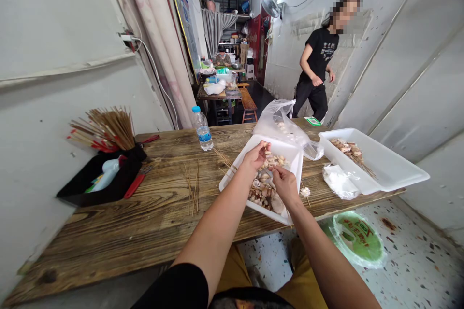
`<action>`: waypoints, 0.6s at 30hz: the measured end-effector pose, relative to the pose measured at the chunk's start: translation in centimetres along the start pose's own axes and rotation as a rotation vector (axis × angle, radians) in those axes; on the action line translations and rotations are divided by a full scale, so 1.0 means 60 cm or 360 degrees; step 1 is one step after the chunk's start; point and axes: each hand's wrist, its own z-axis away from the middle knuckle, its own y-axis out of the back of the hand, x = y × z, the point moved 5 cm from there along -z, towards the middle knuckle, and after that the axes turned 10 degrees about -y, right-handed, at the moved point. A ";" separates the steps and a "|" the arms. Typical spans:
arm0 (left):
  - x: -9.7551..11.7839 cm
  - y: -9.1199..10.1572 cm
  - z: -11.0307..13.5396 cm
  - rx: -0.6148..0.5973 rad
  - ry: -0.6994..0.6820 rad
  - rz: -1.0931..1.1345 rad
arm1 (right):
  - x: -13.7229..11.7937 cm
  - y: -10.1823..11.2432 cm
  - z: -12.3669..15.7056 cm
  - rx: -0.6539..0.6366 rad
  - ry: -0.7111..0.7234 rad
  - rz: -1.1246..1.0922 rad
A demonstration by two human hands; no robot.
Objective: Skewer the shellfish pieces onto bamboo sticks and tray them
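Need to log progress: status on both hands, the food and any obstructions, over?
Left hand and right hand over white tray, fingers curled at pale food pieces, exact grip unclear. More pieces in tray. Plastic bag at far rim, not blocking hands.

Your left arm (217, 222) wears a plain black sleeve (177, 285) with a curved edge around the elbow; the forearm beyond is bare. Your right arm (322, 251) and both hands (255, 156) are bare where visible. Your trousers (235, 265) are mustard-brown; something dark, brown-patched, shows at your waist, too cropped to identify.
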 end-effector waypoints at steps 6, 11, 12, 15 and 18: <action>0.002 -0.004 0.004 -0.0020 0.0052 0.0039 | 0.004 -0.001 -0.001 0.0024 0.0010 -0.0016; 0.002 -0.007 0.008 -0.0019 0.0093 -0.0001 | 0.007 -0.002 -0.002 0.0045 0.0060 0.0007; 0.002 -0.008 0.009 -0.0015 0.0098 -0.0006 | 0.007 -0.002 -0.003 0.0050 0.0060 0.0010; 0.003 -0.012 0.013 -0.0034 0.0108 -0.0019 | 0.007 -0.002 -0.003 0.0050 0.0048 0.0005; 0.003 -0.014 0.016 -0.0040 0.0116 -0.0018 | 0.004 -0.002 -0.002 0.0045 0.0034 -0.0011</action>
